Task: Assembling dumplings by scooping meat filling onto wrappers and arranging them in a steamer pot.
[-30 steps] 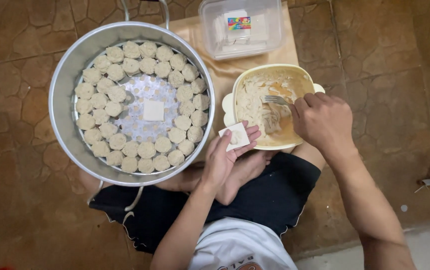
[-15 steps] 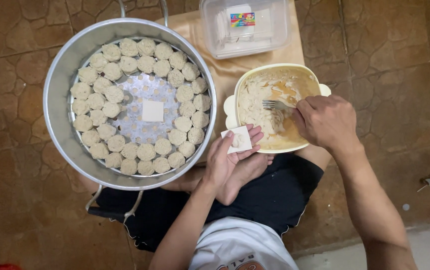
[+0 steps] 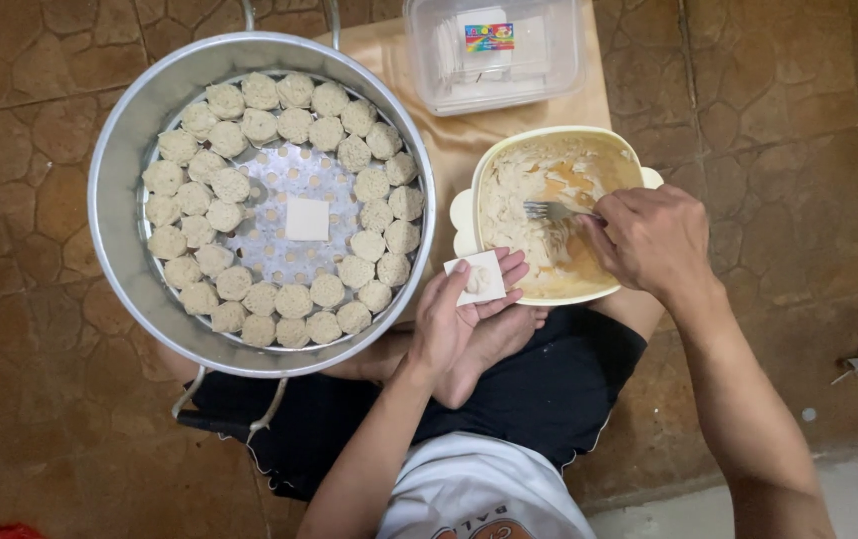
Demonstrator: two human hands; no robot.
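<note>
A home kitchen floor: brown stone-pattern tiles (image 3: 29, 419), dumpling-filled steamer pot (image 3: 114, 190).

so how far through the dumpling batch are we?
Mostly done: the steamer pot holds about two rings of formed dumplings, with one flat wrapper on its bare middle. In hand: left hand holds a square wrapper; right hand works a fork in the filling bowl. Left: filling remains, centre unfilled.

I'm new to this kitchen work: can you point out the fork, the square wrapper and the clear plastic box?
fork (image 3: 547, 211), head view, on its tines.
square wrapper (image 3: 477, 278), head view, on its middle.
clear plastic box (image 3: 559, 60), head view, on its right side.
</note>
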